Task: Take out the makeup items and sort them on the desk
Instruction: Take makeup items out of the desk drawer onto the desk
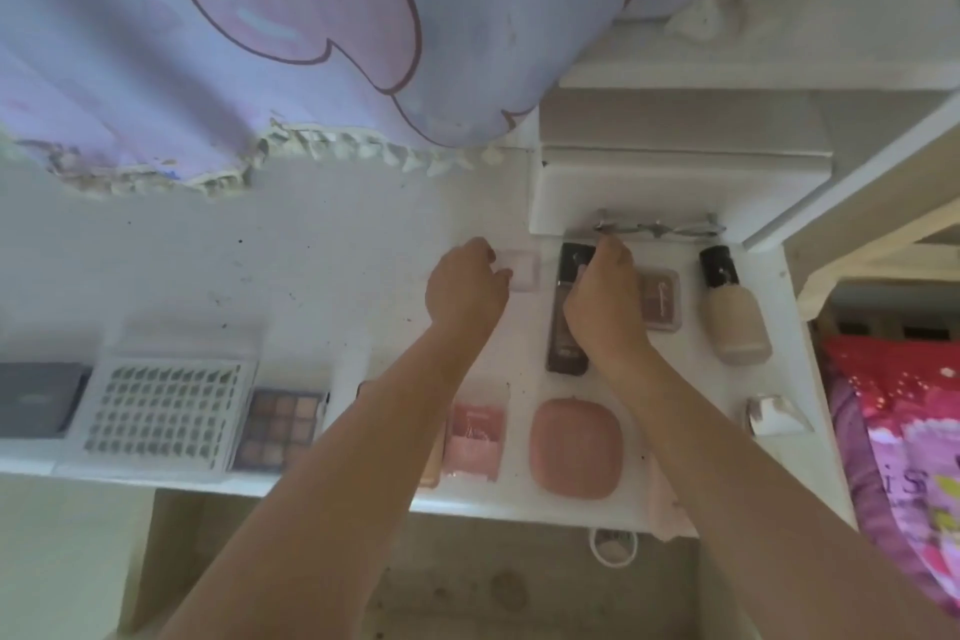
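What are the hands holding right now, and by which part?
Left hand touches the near left corner of a pale pink compact. Right hand covers the dark tube; whether it grips cannot be told.

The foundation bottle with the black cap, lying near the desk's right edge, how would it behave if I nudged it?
The foundation bottle lies on its side, so it may roll if round-bodied. It looks nearly full, so probably heavy for its size. It sits near the desk edge and may break if glass.
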`<state>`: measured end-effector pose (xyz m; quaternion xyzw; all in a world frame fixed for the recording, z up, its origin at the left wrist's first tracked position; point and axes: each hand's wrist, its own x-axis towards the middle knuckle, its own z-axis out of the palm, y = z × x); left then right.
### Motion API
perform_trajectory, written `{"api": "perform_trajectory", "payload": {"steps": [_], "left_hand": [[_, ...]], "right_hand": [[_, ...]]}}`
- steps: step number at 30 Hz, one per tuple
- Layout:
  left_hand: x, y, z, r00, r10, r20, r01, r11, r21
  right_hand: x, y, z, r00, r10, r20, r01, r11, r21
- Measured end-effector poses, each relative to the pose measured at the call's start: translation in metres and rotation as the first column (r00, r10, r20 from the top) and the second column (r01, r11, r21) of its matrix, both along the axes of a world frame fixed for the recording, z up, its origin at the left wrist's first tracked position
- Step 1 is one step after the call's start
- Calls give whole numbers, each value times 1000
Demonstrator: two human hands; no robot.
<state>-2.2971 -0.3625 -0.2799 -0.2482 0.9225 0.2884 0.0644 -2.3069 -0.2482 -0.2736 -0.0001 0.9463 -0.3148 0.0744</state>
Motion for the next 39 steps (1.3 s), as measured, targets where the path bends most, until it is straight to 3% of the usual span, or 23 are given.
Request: {"api": "perform_trajectory", "payload": {"steps": [2,4,6,8,10,12,14,15,20,23,26,28,30,32,35,39], "left_hand": [[8,-2,2,998,-55,-41,53,997,-62],[34,-1,7,966,-176,-189,140,972,-190],[75,2,6,839,-389,-381,278,908,-314],[134,5,-10,697,-557,-452,439,829,-346],[198,5,-34,646,-638,-418,539,770,-342],[251,3,-54,643,-676,-360,591,736,-329],[292,0,-74,662,-696,-279,613,717,-333],[307,-3,-81,681,-695,-233,604,712,-358],[351,-5,-107,715,-690,-111,557,659,-506],[352,-3,-116,694,-701,-163,508,638,-579],[354,-5,-123,671,-710,-215,477,635,-607],[357,-6,-123,662,-720,-210,508,636,-581],[358,-6,-119,652,-733,-192,569,641,-515],[357,-8,-113,649,-741,-171,625,648,-436],[351,-11,-105,663,-739,-123,642,645,-414],[340,-12,-83,701,-693,170,712,666,-224]], "right_hand": [[7,5,5,996,37,-86,-39,999,-20],[28,20,14,962,115,-250,-131,990,-49],[67,40,25,879,234,-416,-306,945,-115],[121,63,20,798,401,-450,-495,862,-110],[170,81,-4,764,558,-325,-594,805,-14],[199,90,-35,762,646,-33,-638,759,128],[211,94,-68,779,557,289,-624,733,271],[211,95,-80,800,473,369,-589,740,326],[214,96,-118,870,278,408,-450,786,424],[223,96,-124,882,302,361,-444,787,428],[236,89,-117,853,437,285,-518,774,365],[244,79,-94,801,583,135,-597,758,263],[241,62,-61,742,657,-133,-631,752,191],[222,39,-26,753,613,-240,-598,789,140],[169,6,1,839,479,-257,-427,874,233],[109,-25,-9,884,420,-207,-345,883,318]]}}
